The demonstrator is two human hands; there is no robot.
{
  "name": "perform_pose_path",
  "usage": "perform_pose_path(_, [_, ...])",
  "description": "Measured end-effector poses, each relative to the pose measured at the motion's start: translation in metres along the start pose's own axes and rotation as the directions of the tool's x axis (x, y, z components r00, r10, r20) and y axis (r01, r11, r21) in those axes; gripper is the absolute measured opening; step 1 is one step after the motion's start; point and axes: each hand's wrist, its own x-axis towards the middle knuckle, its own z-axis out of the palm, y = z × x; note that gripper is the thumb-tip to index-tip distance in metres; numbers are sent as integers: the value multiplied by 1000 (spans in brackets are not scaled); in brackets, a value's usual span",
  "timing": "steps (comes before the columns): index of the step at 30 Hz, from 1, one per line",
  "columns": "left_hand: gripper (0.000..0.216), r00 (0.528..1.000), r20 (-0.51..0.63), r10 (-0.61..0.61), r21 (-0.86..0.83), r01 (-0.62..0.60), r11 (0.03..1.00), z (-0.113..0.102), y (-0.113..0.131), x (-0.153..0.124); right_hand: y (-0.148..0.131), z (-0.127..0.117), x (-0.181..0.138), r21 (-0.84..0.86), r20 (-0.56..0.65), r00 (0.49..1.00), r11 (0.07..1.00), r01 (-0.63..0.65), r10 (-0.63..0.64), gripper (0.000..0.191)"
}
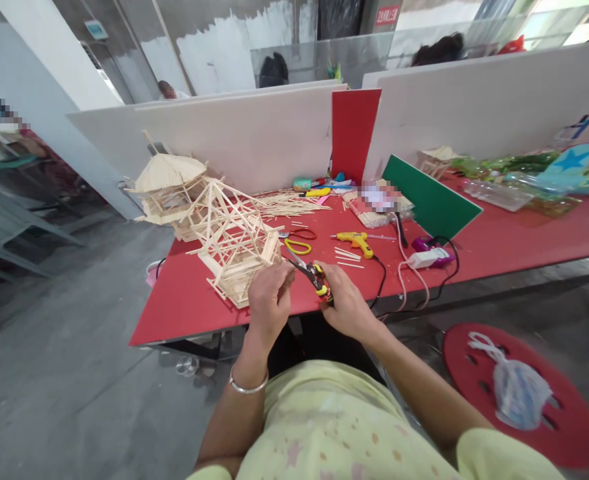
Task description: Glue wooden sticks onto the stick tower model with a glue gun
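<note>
right hand (345, 305): grip closed around the yellow-black handles of the cutters (308, 272), just over the table's near edge.
cutters: dark nose points up-left, toward the left hand's fingertips; jaws nearly together.
left hand (268, 301): fingers curled in, pinched right at the cutter nose. What they pinch is too small to tell. Bangle on the wrist.
stick house (232, 248): open frame on the table (174, 308), just beyond and left of the left hand, near corner at the table edge. Touching the fingers or not: can't tell.
behind it: second roofed stick model (167, 181), against the white partition (244, 137).
right of grip: yellow scissors (297, 245), glue gun (357, 241), a few loose sticks (347, 257), power strip (427, 257) with cords running over the near edge.
open room: bare red table left of the house; bare strip right of the cords.
off table: red stool (474, 363) at right, carrying a plastic bag (517, 393).
</note>
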Motion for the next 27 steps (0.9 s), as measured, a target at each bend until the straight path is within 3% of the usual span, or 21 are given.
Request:
perform_pose_path(5, [12, 998, -25, 52, 64, -50, 997, -2, -3, -5, 1, 2, -2, -70, 3, 1000, 998, 6, -5, 76])
perform_pose_path(9, [15, 1000, 28, 5, 38, -6, 999, -7, -1, -19, 1, 10, -14, -82, 63, 998, 996, 34, -29, 81])
perform_pose_path(17, [14, 998, 62, 5, 91, -11, 996, -11, -6, -33, -5, 27, -34, 184, 129, 991, 982, -45, 22, 73])
perform_pose_path(23, [17, 983, 104, -154, 7, 154, 988, -8, -6, -45, -5, 41, -48, 228, 146, 987, 968, -107, 74, 70])
perform_pose_path(27, [16, 940, 153, -304, -98, 321, 942, -10, -8, -47, -8, 39, -46, 257, 177, 984, 963, -84, 38, 83])
